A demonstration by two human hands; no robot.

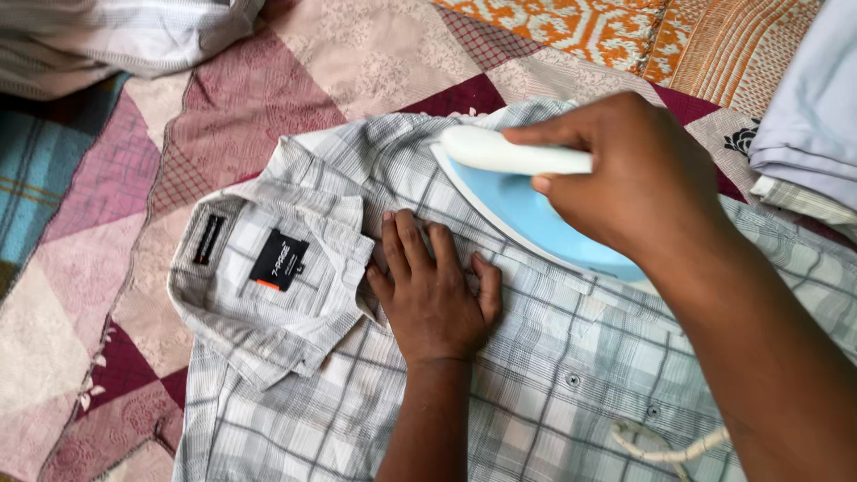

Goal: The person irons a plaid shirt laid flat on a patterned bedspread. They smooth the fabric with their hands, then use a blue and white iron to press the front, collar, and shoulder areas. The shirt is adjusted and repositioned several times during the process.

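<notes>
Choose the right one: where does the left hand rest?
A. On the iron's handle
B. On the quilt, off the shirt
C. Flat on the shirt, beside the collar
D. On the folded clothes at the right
C: the left hand lies flat on the plaid shirt, just right of its collar, while the right hand grips the iron.

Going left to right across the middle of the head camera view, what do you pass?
Patchwork quilt → shirt collar with black label → left hand flat on the plaid shirt → blue iron → right hand gripping its white handle → folded pale clothes.

black rectangular label (278, 260) inside collar, narrow black tab (208, 239)
</notes>
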